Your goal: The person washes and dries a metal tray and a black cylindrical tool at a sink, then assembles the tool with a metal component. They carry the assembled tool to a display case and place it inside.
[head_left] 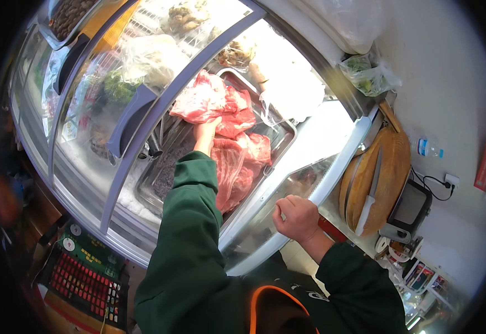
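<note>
Several chunks of raw red meat [236, 161] lie in a metal tray [295, 136] inside a glass display fridge. My left hand [204, 135] reaches into the fridge, its fingers closed on the upper piece of raw meat [201, 100]; the fingertips are partly hidden by it. My right hand [298, 217] is curled into a fist beside the glass door edge, with nothing visible in it. Whether it touches that edge I cannot tell.
Left of the tray, bagged food [153, 58] and greens [120, 86] sit behind sliding glass with a grey handle [131, 119]. At right, a knife [372, 195] lies on a round wooden chopping board [392, 167], near a black-screened device [411, 205]. A crate [87, 284] stands lower left.
</note>
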Available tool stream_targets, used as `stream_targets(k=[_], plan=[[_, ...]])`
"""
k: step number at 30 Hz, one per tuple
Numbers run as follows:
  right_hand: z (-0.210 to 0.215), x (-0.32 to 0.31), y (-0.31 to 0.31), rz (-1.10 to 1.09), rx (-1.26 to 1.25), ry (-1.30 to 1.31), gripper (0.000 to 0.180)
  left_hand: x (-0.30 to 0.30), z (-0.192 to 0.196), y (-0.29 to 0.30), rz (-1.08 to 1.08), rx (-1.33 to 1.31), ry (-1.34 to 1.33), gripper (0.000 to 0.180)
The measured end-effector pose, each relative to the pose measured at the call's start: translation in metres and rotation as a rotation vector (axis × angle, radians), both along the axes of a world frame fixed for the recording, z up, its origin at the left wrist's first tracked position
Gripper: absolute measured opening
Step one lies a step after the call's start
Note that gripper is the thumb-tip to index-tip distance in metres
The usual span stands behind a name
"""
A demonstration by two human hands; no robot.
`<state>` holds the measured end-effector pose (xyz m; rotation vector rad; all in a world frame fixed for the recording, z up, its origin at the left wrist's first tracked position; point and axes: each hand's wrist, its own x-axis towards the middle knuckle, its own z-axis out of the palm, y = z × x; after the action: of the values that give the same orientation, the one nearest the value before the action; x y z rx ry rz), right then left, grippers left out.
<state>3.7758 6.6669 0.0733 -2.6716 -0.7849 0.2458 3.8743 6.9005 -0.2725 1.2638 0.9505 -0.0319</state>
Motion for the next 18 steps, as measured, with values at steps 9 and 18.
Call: stream_targets(k=[9, 18], plan=[[0.003, 0.003, 0.004, 0.001, -0.001, -0.021, 0.015, 0.045, 0.075, -0.046, -0.264, 0.371, -0.045, 0.033], [0.001, 0.001, 0.001, -0.013, 0.001, -0.025, 0.015, 0.033, 0.194, -0.046, -0.088, -0.735, -0.394, 0.009]])
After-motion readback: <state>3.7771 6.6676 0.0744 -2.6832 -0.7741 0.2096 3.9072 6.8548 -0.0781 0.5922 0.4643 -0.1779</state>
